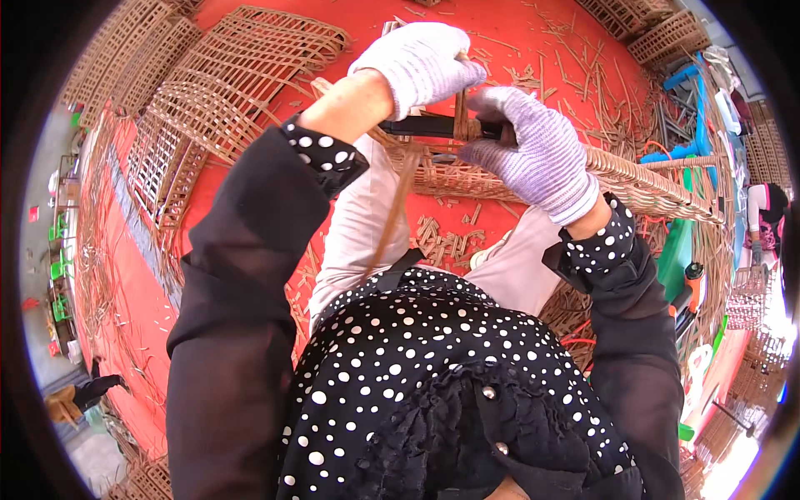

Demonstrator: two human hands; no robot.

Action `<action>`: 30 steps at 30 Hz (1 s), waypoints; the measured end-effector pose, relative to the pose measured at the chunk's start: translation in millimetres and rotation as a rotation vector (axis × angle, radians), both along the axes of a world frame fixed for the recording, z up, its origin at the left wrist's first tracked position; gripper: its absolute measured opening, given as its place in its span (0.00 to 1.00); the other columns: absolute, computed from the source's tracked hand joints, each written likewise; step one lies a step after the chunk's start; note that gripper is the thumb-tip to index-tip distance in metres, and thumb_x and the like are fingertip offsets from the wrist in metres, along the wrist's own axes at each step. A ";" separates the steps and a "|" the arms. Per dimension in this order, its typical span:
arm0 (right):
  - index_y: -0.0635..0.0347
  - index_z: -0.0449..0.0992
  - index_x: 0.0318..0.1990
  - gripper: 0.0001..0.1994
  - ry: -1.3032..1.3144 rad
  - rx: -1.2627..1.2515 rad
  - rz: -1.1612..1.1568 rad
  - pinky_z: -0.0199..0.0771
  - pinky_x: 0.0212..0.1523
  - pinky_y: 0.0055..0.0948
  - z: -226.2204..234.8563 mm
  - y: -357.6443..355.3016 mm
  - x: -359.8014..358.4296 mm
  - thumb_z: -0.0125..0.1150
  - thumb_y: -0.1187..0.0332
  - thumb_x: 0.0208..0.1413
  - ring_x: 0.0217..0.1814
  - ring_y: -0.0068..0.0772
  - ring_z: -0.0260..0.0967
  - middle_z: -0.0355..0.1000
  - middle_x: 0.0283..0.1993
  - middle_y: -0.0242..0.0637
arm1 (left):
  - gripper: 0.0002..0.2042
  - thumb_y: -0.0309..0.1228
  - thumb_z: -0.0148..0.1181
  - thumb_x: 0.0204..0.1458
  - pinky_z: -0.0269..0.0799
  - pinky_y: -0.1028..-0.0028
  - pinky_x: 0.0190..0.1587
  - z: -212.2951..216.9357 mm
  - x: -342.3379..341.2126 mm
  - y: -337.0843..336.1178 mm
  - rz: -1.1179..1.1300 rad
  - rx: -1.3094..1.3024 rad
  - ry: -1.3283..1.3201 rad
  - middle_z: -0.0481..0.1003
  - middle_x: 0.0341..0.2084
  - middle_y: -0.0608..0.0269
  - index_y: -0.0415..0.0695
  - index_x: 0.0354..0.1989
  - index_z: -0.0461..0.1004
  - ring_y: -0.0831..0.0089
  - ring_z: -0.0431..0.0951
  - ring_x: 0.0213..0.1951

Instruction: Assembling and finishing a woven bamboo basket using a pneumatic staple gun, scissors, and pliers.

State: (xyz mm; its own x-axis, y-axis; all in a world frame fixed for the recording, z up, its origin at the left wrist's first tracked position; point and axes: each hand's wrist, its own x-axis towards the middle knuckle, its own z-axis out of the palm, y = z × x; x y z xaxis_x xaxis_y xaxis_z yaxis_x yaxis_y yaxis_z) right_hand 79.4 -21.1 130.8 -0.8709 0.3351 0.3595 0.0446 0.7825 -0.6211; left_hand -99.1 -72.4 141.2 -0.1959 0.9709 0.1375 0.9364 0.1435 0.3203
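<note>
My left hand [421, 67], in a white knit glove, is closed in a pinch on a flat brown strip [461, 115]. That strip runs down from the fingers and wraps round a black bar [421, 126]. My right hand [540, 150], in a matching glove, curls its thumb and fingers about the bar's right end, near the wrap. A loose brown tail [392, 221] hangs blurred below the bar towards my lap. Under both hands lies a woven wicker frame [650, 185], reaching to the right; how the bar joins it is hidden.
Openwork wicker panels [242, 50] are stacked at the far left. Cut strip scraps [437, 242] litter the red floor [367, 25]. At the right stand a blue frame [698, 104] and an orange-and-black hand tool [693, 287]. Another person [767, 212] is at the far right.
</note>
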 end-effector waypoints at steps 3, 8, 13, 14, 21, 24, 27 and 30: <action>0.53 0.74 0.37 0.16 -0.074 0.250 -0.029 0.71 0.34 0.33 -0.3 0.5 -7.8 0.67 0.61 0.39 0.31 0.39 0.72 0.71 0.29 0.37 | 0.18 0.48 0.56 0.45 0.70 0.65 0.35 -8.8 4.9 3.1 0.051 0.093 0.033 0.74 0.23 0.54 0.43 0.26 0.72 0.58 0.76 0.30; 0.54 0.76 0.31 0.10 -0.099 -0.041 -0.009 0.70 0.32 0.31 -6.0 8.4 -10.5 0.67 0.65 0.38 0.30 0.37 0.69 0.69 0.25 0.36 | 0.13 0.41 0.59 0.47 0.70 0.69 0.31 15.6 29.4 -38.7 0.157 0.481 -0.160 0.74 0.27 0.57 0.44 0.32 0.73 0.63 0.75 0.28; 0.59 0.75 0.33 0.10 -0.124 -0.182 0.131 0.71 0.36 0.26 0.0 23.6 -29.4 0.66 0.70 0.41 0.33 0.28 0.71 0.72 0.29 0.34 | 0.09 0.25 0.61 0.40 0.71 0.68 0.33 -43.1 59.5 -106.8 -0.039 0.536 -0.096 0.72 0.35 0.60 0.44 0.31 0.72 0.60 0.73 0.32; 0.60 0.74 0.33 0.09 -0.252 -0.314 0.118 0.71 0.36 0.25 8.2 21.9 -30.1 0.66 0.71 0.42 0.34 0.25 0.70 0.72 0.29 0.33 | 0.08 0.27 0.60 0.41 0.70 0.67 0.35 -47.0 61.6 -109.7 0.093 0.456 -0.163 0.71 0.40 0.61 0.44 0.31 0.72 0.59 0.70 0.38; 0.63 0.72 0.37 0.12 -0.345 -0.590 0.199 0.67 0.31 0.18 9.5 31.5 -36.3 0.66 0.73 0.44 0.33 0.15 0.65 0.67 0.30 0.25 | 0.07 0.31 0.56 0.45 0.58 0.63 0.50 -46.7 76.3 -102.4 0.244 0.277 -0.234 0.70 0.42 0.66 0.47 0.32 0.73 0.58 0.64 0.44; 0.63 0.72 0.37 0.12 -0.453 -0.667 0.177 0.71 0.39 0.22 15.3 35.4 -40.6 0.65 0.75 0.43 0.36 0.20 0.69 0.72 0.33 0.32 | 0.07 0.34 0.56 0.45 0.64 0.70 0.42 -37.0 60.0 -93.4 0.142 0.228 -0.587 0.73 0.31 0.66 0.46 0.30 0.74 0.69 0.71 0.34; 0.64 0.72 0.37 0.12 -0.363 -0.564 0.198 0.71 0.40 0.22 7.2 33.0 -34.2 0.65 0.76 0.44 0.36 0.20 0.69 0.71 0.32 0.32 | 0.09 0.36 0.58 0.44 0.68 0.77 0.28 -17.3 59.3 -98.9 0.117 0.181 -0.934 0.72 0.20 0.66 0.43 0.27 0.75 0.80 0.72 0.22; 0.64 0.71 0.37 0.11 -0.308 -0.540 0.267 0.70 0.39 0.23 3.2 25.2 -26.3 0.64 0.75 0.44 0.34 0.20 0.68 0.71 0.31 0.31 | 0.10 0.37 0.58 0.47 0.62 0.83 0.22 -12.1 69.9 -101.5 0.249 0.239 -1.251 0.68 0.19 0.71 0.43 0.30 0.74 0.85 0.66 0.21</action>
